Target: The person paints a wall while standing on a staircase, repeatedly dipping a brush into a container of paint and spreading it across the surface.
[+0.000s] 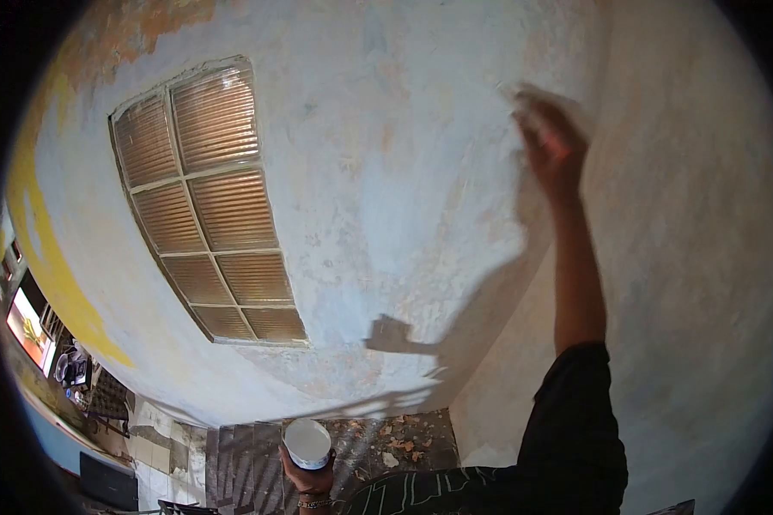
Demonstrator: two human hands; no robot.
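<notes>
My left hand (305, 478) is wrapped around a round white tub (307, 444), held low in front of me, with a bracelet at the wrist. Its pale inside faces up toward the camera. My right hand (556, 142) is raised high against the patchy white wall (404, 189), close to the corner. The fingers are curled and smeared by motion, with their tips right at the wall surface. I cannot tell what they hold. Shadows of my arm and head fall on the wall below that hand.
A window (206, 206) with ribbed glass panes sits in the wall on the left. A second wall (687, 257) meets it at the right. Dry leaves and flakes (404, 442) lie on the dark floor tiles. Furniture and a lit screen (31, 330) stand far left.
</notes>
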